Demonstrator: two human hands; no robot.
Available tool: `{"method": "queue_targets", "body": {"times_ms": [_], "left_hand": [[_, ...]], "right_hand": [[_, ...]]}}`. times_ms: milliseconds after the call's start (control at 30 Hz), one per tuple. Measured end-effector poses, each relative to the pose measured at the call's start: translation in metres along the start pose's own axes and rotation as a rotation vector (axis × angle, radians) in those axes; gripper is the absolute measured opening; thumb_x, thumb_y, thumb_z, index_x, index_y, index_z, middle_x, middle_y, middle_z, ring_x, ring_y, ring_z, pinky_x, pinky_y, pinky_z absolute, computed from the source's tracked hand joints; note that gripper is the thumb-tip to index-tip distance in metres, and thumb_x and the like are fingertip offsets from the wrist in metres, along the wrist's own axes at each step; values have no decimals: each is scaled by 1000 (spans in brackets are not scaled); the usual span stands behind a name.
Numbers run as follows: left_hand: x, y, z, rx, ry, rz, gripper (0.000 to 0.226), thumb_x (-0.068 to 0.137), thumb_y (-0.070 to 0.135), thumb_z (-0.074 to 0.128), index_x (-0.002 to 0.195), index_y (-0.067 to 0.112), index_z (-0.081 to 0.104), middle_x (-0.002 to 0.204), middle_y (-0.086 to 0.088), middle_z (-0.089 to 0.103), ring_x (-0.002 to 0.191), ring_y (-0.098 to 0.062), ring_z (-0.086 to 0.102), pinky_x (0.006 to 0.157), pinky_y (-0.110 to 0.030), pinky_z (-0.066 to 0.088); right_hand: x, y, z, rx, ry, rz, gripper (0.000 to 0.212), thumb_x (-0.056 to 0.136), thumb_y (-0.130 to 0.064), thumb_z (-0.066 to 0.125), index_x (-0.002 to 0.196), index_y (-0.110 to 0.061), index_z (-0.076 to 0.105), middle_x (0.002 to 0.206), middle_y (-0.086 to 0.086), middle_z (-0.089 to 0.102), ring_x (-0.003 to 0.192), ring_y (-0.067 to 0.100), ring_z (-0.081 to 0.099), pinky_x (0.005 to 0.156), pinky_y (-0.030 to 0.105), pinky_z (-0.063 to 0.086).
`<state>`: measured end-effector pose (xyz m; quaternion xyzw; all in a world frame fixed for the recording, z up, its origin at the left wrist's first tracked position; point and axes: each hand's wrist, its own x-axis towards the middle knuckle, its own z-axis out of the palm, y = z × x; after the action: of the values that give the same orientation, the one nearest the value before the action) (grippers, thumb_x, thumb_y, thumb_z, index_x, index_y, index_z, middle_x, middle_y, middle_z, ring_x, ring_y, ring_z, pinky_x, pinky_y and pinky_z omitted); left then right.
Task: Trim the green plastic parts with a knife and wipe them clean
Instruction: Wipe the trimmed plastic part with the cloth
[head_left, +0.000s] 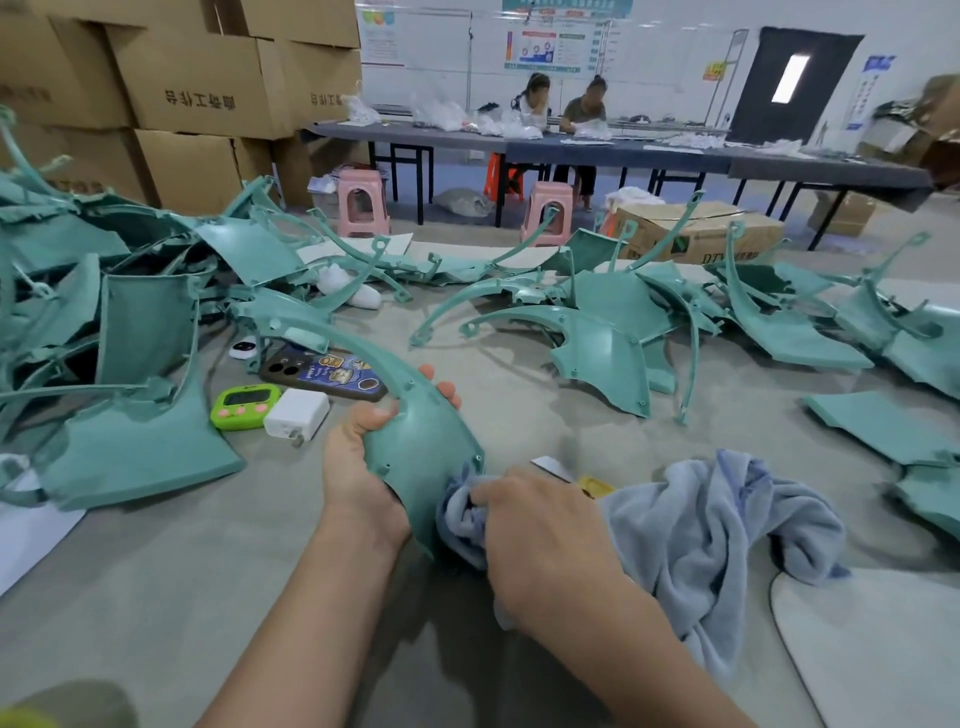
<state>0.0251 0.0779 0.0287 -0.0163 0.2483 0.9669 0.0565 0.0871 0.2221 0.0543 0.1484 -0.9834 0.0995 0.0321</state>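
Wiping curved green plastic part (415, 441), fluffy blue cloth (717, 535)

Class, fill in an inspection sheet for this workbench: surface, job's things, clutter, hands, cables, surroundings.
Surface: grey table.
Job's things: green part held; blue cloth against it; other green parts piled left and right; yellow tool behind right hand, perhaps the knife.
Clutter: phone, green timer, white charger.
Hands: left hand grips the green part; right hand grips the blue cloth.
Cables: nothing seen.
Surroundings: cardboard boxes, pink stools, two people at a far table.
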Motion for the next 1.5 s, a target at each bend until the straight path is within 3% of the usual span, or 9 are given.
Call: {"method": "queue_targets", "body": {"times_ms": [133, 200, 300, 400, 667, 933, 1133, 1267, 1500], "left_hand": [[-1, -20, 14, 204, 57, 32, 56, 62, 15, 52, 113, 13, 76, 113, -11, 71, 108, -26, 59, 100, -43, 42], [-4, -23, 17, 309, 70, 84, 57, 64, 16, 50, 116, 15, 75, 113, -10, 72, 107, -25, 61, 93, -42, 44], [-8, -25, 22, 491, 99, 243, 52, 71, 29, 58, 121, 22, 68, 113, -6, 71, 107, -26, 59, 96, -45, 42], [-13, -37, 28, 784, 135, 453, 29, 80, 50, 57, 106, 39, 60, 103, 8, 65, 99, -21, 59, 96, -55, 45], [-21, -34, 34, 1330, 363, 797, 53, 78, 53, 46, 118, 19, 48, 99, 9, 47, 95, -17, 45, 74, -32, 33], [-7, -36, 11, 1626, 35, 648, 79, 83, 46, 71, 152, 32, 35, 135, 18, 48, 123, 1, 46, 101, -18, 37], [4, -29, 0, 1440, 204, 564, 38, 92, 22, 71, 127, 32, 60, 98, 18, 71, 92, 2, 65, 77, -11, 49], [5, -21, -2, 1183, 227, 491, 25, 97, 22, 58, 116, 26, 73, 96, 2, 78, 93, -24, 72, 86, -41, 58], [-11, -21, 10, 762, 256, 389, 22, 85, 34, 62, 90, 21, 80, 77, 1, 69, 69, -21, 59, 65, -32, 50]], "right_hand": [[5, 20, -13, 36, -73, 262, 26, 81, -19, 70, 74, -24, 45, 75, -8, 46, 82, 16, 59, 69, 30, 44], [6, 35, -23, 32, 51, 420, 21, 84, -17, 66, 95, -29, 52, 100, -8, 59, 97, 20, 58, 82, 35, 47], [3, 54, -24, -105, 319, 504, 78, 88, -24, 64, 156, -30, 27, 151, 2, 43, 135, 26, 43, 106, 38, 35], [-1, 43, -13, 306, 654, 210, 63, 86, -21, 71, 145, -30, 52, 139, -9, 59, 128, 11, 52, 112, 29, 37], [-4, 24, 10, 1371, -187, -5, 45, 79, 15, 50, 99, -16, 75, 89, 4, 74, 85, 14, 67, 76, 29, 53], [6, 30, 30, 1350, 153, 357, 11, 93, -10, 65, 97, -7, 75, 92, 13, 78, 94, 38, 74, 85, 59, 59], [16, 39, 33, 1384, 228, 493, 16, 99, -13, 62, 92, -6, 75, 92, 12, 79, 95, 39, 74, 88, 58, 58], [16, 43, 28, 1296, 290, 487, 33, 96, -32, 66, 87, 0, 71, 88, 20, 76, 83, 38, 74, 77, 57, 60], [-2, 36, 7, 1177, 370, 419, 56, 95, -47, 63, 59, -13, 37, 54, -1, 31, 49, 12, 30, 44, 25, 26]]}}
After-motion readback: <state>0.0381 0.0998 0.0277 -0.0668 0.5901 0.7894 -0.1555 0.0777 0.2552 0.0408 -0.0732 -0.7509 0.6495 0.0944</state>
